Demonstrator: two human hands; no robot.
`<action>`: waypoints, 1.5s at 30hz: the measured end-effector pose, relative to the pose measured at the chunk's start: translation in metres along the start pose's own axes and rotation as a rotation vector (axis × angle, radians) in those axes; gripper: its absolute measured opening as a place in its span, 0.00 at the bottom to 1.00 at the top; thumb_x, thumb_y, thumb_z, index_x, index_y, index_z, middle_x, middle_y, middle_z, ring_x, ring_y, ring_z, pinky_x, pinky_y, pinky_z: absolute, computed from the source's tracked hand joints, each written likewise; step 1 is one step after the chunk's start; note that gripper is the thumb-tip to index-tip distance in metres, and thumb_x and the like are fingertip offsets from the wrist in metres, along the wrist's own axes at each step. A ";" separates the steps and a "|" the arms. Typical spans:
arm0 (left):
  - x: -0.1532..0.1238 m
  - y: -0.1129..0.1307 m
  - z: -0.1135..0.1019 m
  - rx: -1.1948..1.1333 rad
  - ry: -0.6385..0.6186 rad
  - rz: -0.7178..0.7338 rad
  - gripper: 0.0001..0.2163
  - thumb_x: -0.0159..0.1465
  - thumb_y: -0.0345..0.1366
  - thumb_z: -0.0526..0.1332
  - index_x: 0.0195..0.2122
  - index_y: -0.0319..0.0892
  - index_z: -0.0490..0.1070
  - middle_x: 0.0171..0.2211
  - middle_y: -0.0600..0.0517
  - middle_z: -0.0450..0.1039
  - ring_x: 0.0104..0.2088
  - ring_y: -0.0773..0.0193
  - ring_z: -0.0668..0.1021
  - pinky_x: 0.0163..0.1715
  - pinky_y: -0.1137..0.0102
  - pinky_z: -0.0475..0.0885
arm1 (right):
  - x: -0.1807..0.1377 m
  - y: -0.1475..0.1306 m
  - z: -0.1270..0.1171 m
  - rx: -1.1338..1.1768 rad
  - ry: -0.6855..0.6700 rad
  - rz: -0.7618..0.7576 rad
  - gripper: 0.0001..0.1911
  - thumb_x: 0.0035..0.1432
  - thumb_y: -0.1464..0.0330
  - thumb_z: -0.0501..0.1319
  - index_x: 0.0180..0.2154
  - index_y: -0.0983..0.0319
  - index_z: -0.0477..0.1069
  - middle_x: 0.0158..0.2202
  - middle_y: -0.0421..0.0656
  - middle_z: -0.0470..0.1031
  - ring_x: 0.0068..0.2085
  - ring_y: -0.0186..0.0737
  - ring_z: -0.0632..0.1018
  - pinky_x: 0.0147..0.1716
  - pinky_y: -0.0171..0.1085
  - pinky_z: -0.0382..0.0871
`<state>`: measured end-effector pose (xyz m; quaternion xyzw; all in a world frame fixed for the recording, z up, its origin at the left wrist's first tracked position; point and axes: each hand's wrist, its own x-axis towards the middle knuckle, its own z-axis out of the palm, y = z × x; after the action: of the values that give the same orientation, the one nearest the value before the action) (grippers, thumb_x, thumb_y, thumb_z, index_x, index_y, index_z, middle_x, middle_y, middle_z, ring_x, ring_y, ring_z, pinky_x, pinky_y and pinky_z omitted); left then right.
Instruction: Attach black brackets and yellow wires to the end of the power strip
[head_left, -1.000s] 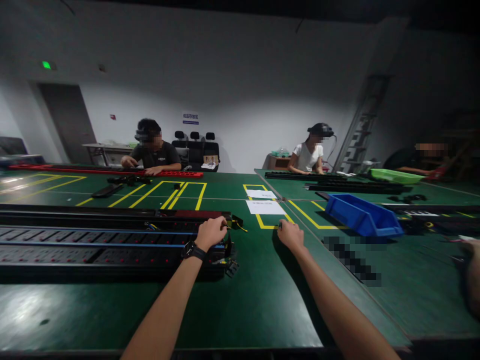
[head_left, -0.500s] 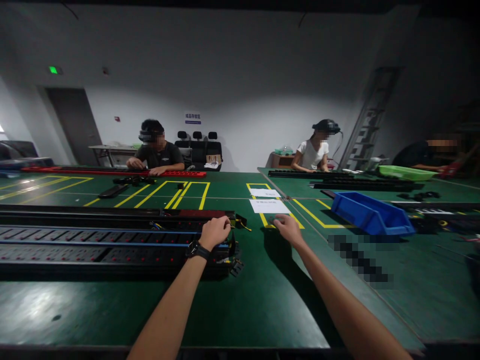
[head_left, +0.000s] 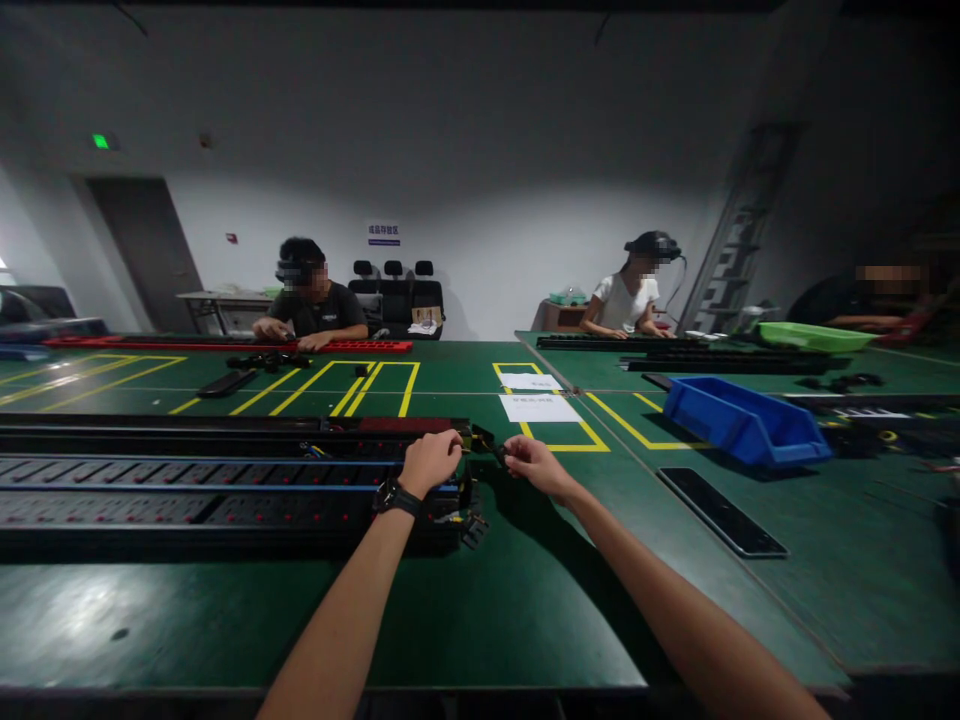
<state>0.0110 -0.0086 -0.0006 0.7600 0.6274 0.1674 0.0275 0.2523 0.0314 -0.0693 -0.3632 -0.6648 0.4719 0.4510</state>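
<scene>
My left hand [head_left: 433, 462], with a dark watch at its wrist, is closed over the end of a long black power strip [head_left: 225, 437]; its fingertips are partly hidden. Wires and a black end piece [head_left: 484, 437] stick out beyond that end. Just right of it, my right hand [head_left: 538, 468] pinches a small black part [head_left: 501, 452] between thumb and fingers. The part is against or very near the end piece; I cannot tell which. Closer to me lies another long strip [head_left: 262, 508] with a blue edge and red dots, its end cap [head_left: 472, 530] hanging loose.
Right of my hands lie a black phone [head_left: 724, 512] and a blue bin [head_left: 750, 425]. White paper sheets [head_left: 538, 408] lie ahead on the green table [head_left: 525, 620]. Two co-workers [head_left: 326, 310] sit across, with red and black strips before them. A green tray [head_left: 814, 336] stands far right.
My right hand has moved left, away from the paper sheets, to the strip's wired end. My left hand has stayed in place on the strip.
</scene>
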 end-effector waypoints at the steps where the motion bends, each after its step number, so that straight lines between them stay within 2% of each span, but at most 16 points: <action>1: 0.000 0.000 0.000 0.001 0.000 0.006 0.14 0.70 0.42 0.53 0.49 0.53 0.77 0.47 0.50 0.82 0.48 0.54 0.81 0.49 0.63 0.73 | 0.000 0.003 0.003 -0.016 0.005 0.002 0.15 0.48 0.61 0.69 0.34 0.60 0.67 0.26 0.36 0.71 0.26 0.33 0.72 0.26 0.33 0.68; 5: -0.001 0.001 -0.001 -0.003 -0.003 0.013 0.14 0.70 0.42 0.54 0.50 0.53 0.77 0.47 0.50 0.82 0.48 0.54 0.81 0.49 0.63 0.74 | 0.001 0.014 0.011 -0.068 0.016 0.047 0.13 0.51 0.62 0.64 0.35 0.58 0.64 0.24 0.34 0.70 0.23 0.34 0.73 0.22 0.32 0.65; 11: -0.002 0.002 -0.002 -0.004 0.002 0.007 0.14 0.69 0.42 0.54 0.50 0.53 0.77 0.47 0.49 0.82 0.49 0.53 0.81 0.48 0.62 0.74 | 0.002 0.019 0.014 -0.064 -0.007 0.003 0.07 0.48 0.68 0.62 0.31 0.59 0.67 0.25 0.38 0.75 0.28 0.37 0.77 0.30 0.35 0.70; 17: -0.002 0.002 -0.002 0.001 -0.004 0.017 0.15 0.69 0.40 0.53 0.50 0.54 0.78 0.49 0.51 0.82 0.49 0.54 0.81 0.50 0.63 0.73 | 0.001 0.014 0.015 -0.245 0.055 0.009 0.02 0.50 0.69 0.60 0.29 0.60 0.71 0.27 0.41 0.78 0.30 0.38 0.77 0.32 0.34 0.71; 21: -0.001 0.001 -0.001 0.003 -0.009 0.016 0.16 0.68 0.37 0.53 0.49 0.55 0.80 0.48 0.52 0.82 0.48 0.55 0.82 0.50 0.63 0.74 | 0.007 0.010 0.023 -0.332 0.097 -0.037 0.09 0.57 0.62 0.60 0.29 0.60 0.72 0.27 0.42 0.77 0.30 0.39 0.76 0.32 0.35 0.69; 25: -0.001 0.001 -0.001 0.004 -0.003 0.010 0.16 0.68 0.36 0.54 0.48 0.55 0.80 0.45 0.51 0.83 0.46 0.54 0.82 0.49 0.63 0.74 | 0.019 0.014 0.034 -0.393 0.122 -0.133 0.11 0.56 0.59 0.61 0.29 0.60 0.72 0.29 0.42 0.75 0.32 0.39 0.75 0.34 0.36 0.69; 28: -0.001 0.002 -0.001 -0.003 -0.005 0.000 0.16 0.67 0.36 0.54 0.48 0.55 0.80 0.46 0.51 0.82 0.47 0.54 0.82 0.49 0.63 0.74 | 0.026 0.019 0.037 -0.361 0.052 -0.188 0.10 0.54 0.63 0.61 0.36 0.61 0.74 0.32 0.40 0.76 0.34 0.38 0.75 0.36 0.36 0.70; 33: -0.001 0.002 0.000 -0.007 -0.011 -0.010 0.16 0.67 0.35 0.54 0.48 0.55 0.80 0.47 0.51 0.82 0.48 0.55 0.81 0.51 0.65 0.73 | 0.032 0.022 0.037 -0.230 -0.030 -0.172 0.23 0.51 0.66 0.65 0.51 0.61 0.74 0.39 0.42 0.78 0.40 0.40 0.78 0.42 0.38 0.73; 38: 0.001 -0.001 0.003 -0.001 0.007 -0.015 0.15 0.67 0.36 0.54 0.48 0.54 0.79 0.46 0.50 0.82 0.47 0.54 0.82 0.49 0.63 0.74 | 0.040 0.018 0.041 -0.244 -0.117 -0.176 0.21 0.52 0.66 0.66 0.49 0.61 0.77 0.46 0.47 0.81 0.45 0.47 0.80 0.46 0.44 0.73; 41: 0.000 -0.002 0.003 -0.005 0.015 -0.021 0.14 0.67 0.36 0.55 0.48 0.52 0.77 0.44 0.50 0.82 0.45 0.54 0.82 0.47 0.64 0.74 | 0.042 0.015 0.046 -0.298 -0.110 -0.195 0.20 0.53 0.65 0.66 0.49 0.61 0.78 0.45 0.47 0.82 0.45 0.48 0.80 0.45 0.44 0.73; 45: 0.000 -0.002 0.003 0.000 0.012 -0.024 0.13 0.66 0.34 0.55 0.46 0.51 0.76 0.43 0.50 0.82 0.45 0.55 0.82 0.45 0.65 0.74 | 0.043 0.015 0.053 -0.357 -0.056 -0.229 0.16 0.53 0.67 0.64 0.44 0.62 0.78 0.42 0.46 0.82 0.43 0.46 0.79 0.44 0.41 0.72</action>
<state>0.0101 -0.0077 -0.0042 0.7513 0.6367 0.1717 0.0255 0.1889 0.0593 -0.0799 -0.3465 -0.7870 0.3021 0.4115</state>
